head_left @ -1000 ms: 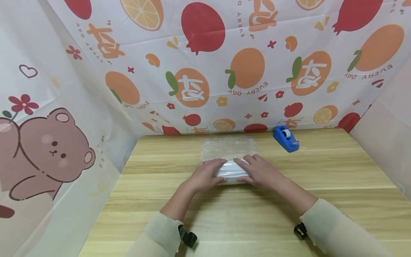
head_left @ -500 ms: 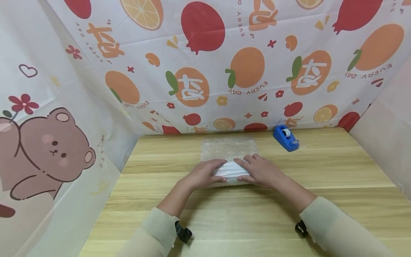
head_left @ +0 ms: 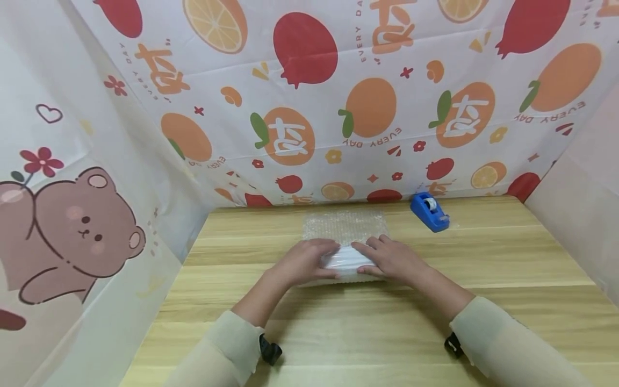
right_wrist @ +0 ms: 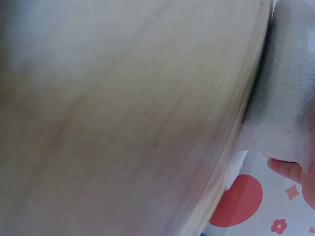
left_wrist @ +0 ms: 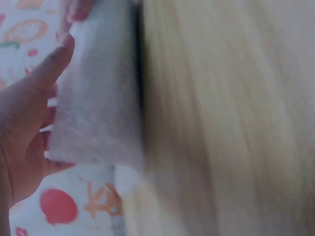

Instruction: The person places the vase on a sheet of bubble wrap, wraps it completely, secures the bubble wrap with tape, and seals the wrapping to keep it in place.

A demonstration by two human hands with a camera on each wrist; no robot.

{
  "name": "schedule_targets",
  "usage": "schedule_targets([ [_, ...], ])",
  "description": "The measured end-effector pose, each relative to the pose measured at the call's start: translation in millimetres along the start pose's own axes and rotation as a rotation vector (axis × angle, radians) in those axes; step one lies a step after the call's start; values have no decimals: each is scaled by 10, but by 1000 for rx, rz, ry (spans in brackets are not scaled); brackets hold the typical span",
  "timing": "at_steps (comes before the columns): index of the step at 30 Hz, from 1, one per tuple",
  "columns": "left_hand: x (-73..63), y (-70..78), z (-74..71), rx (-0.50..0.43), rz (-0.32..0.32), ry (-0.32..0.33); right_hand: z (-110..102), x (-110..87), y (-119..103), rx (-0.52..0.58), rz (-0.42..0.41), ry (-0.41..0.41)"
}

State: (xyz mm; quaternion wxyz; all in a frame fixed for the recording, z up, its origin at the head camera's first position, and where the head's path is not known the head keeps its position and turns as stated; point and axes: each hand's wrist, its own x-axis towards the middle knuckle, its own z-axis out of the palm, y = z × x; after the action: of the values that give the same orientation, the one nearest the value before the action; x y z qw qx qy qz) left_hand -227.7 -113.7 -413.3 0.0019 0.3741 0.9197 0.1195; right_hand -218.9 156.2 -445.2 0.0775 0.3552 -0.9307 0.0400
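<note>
A shiny white ribbed bundle (head_left: 348,259) lies across the near part of a bubble wrap sheet (head_left: 344,226) on the table. What the bundle contains is hidden. My left hand (head_left: 306,262) grips its left end, thumb on the near side and fingers over the far side. At the right end, my right hand (head_left: 394,260) holds it in the same way. In the left wrist view the bubble wrap (left_wrist: 98,93) covers the near face, with the left thumb (left_wrist: 56,61) at its edge. Only part of the right hand (right_wrist: 307,179) shows in the right wrist view, beside the wrapped end.
A blue tape dispenser (head_left: 430,213) with a roll in it stands at the back right of the wooden table (head_left: 483,301). Behind the table hangs a fruit-print cloth (head_left: 367,156), and a bear-print cloth (head_left: 87,226) hangs at the left.
The head view has tilted slightly. My left forearm has shifted a little to the left, while both hands keep their hold on the bundle, which stays nearly in place.
</note>
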Motion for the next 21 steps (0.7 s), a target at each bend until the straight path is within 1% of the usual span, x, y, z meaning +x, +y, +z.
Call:
schedule_targets([
  [3, -7, 190, -7, 178, 11, 22, 11, 7, -7, 13, 2, -2],
  [6, 18, 362, 68, 343, 22, 7, 10, 13, -13, 27, 13, -11],
  [8, 58, 438, 138, 431, 29, 1, 6, 8, -3, 28, 22, -11],
  [10, 92, 474, 193, 493, 15, 1, 7, 6, 2, 24, 21, -1],
  [13, 123, 456, 256, 532, -35, 5, 11, 6, -2, 10, 6, 14],
  [16, 131, 393, 284, 513, -81, -1, 18, 6, -10, 1, -6, 19],
  [18, 134, 340, 296, 486, -86, 4, 20, 6, -12, 3, -6, 15],
  [21, 149, 263, 307, 447, -66, 27, 16, 9, -7, 11, 0, 11],
])
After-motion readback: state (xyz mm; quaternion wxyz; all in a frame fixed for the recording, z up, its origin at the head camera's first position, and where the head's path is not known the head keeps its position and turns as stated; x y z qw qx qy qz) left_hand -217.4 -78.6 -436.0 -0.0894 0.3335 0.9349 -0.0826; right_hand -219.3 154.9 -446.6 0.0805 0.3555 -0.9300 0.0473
